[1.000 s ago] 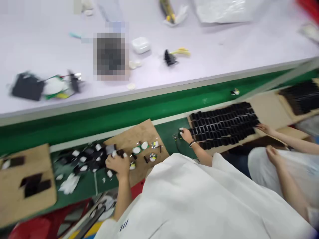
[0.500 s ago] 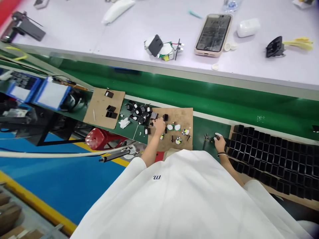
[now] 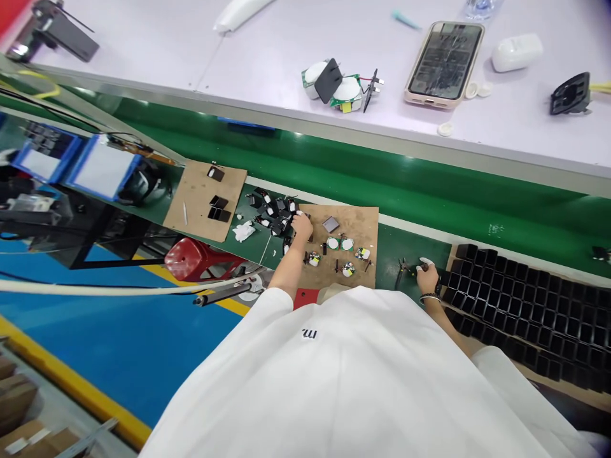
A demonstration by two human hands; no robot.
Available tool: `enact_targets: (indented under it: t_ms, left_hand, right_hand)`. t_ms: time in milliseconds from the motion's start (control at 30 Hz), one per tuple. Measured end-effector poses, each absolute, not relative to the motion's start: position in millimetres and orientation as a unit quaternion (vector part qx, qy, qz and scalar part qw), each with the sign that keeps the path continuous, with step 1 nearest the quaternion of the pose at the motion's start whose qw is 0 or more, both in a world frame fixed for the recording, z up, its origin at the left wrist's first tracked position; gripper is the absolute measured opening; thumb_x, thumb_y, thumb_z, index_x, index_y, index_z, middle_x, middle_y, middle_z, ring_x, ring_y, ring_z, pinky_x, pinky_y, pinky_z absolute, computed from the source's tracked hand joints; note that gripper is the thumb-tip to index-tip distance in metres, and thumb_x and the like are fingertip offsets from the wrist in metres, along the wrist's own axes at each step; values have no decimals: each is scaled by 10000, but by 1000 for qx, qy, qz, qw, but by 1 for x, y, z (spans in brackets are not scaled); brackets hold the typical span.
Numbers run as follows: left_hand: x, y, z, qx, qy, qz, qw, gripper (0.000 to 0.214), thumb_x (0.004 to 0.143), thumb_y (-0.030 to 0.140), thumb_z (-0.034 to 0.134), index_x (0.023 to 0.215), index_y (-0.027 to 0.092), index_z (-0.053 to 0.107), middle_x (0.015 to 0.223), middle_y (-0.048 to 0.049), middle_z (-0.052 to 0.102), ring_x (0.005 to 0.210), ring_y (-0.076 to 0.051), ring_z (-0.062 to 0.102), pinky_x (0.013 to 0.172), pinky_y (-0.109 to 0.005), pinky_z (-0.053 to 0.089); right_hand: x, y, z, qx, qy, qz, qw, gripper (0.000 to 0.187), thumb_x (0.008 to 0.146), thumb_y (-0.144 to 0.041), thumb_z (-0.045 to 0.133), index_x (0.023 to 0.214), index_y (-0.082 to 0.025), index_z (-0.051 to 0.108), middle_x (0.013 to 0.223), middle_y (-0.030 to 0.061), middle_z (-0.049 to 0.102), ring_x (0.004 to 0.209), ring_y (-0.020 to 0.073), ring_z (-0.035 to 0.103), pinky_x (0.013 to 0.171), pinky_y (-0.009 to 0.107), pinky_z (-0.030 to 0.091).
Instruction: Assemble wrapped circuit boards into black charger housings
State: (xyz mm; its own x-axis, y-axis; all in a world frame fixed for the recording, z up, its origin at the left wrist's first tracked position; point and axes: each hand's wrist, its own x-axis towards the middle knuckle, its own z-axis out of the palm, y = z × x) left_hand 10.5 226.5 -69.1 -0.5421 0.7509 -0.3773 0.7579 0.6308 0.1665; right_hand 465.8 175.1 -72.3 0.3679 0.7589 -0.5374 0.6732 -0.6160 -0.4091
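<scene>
Fingers of the left hand (image 3: 301, 226) curl down at the left edge of the cardboard sheet (image 3: 356, 219), resting on a pile of small black parts (image 3: 271, 213) that spills off that edge. Whether the hand has one pinched I cannot tell. On the cardboard sheet, just right of the hand, lie a grey square piece (image 3: 330, 224) and several round white circuit boards (image 3: 340, 243).

To the right of the cardboard sheet, off its edge, the right hand (image 3: 426, 277) rests loosely closed, a white cot on one fingertip and a bracelet at the wrist. What it holds, if anything, is hidden. Small cutters (image 3: 400, 272) lie between it and the cardboard sheet. Just beyond the hand are rows of black housings (image 3: 525, 299).

Left of the cardboard sheet is a second brown board (image 3: 198, 191) with a few black pieces. Behind the cardboard sheet runs the green belt (image 3: 382, 181), and behind that a pale bench with a phone (image 3: 443, 62) whose screen cannot be read. Near the camera, the white shirt (image 3: 382, 394) bears a small dark mark (image 3: 310, 333), too small to read.
</scene>
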Motion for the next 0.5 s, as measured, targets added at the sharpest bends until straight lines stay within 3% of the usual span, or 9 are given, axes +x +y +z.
enact_targets:
  t_ms: [133,333,433,500]
  left_hand:
    - [11,227,-69,408,893,-65,178,495,974,393,684,1399,159,586,1460,-153,578,1285,-300,612,1077,-538,540]
    - [-1,236,-48,441,871,-115,183,472,951,463,666,1314,163,635,1477,-146,572,1400,-337,499,1188,-586,353]
    - [-5,236,-36,462,860,-120,181,486,854,348,700,1241,57,650,1386,-292,600,1339,-425,525,1129,-593,323]
    - [-1,226,-28,486,852,-107,160,509,836,263,648,1284,22,624,1430,-341,548,1361,-459,494,1130,-597,302]
  right_hand:
    - [462,172,-77,-827,-435,349,77,357,1014,-355,670,1314,-163,637,1278,100,684,1111,242,696,952,465,613]
    - [459,149,-77,-818,-446,348,99,316,1017,-369,667,1274,-185,662,1289,94,684,1109,228,693,960,446,610]
    - [460,128,-77,-814,-460,333,122,311,1017,-372,665,1264,-184,668,1320,99,674,1156,239,678,995,469,595]
    - [462,110,-77,-812,-467,321,139,307,1019,-374,661,1263,-189,671,1334,100,670,1178,243,670,1017,478,583]
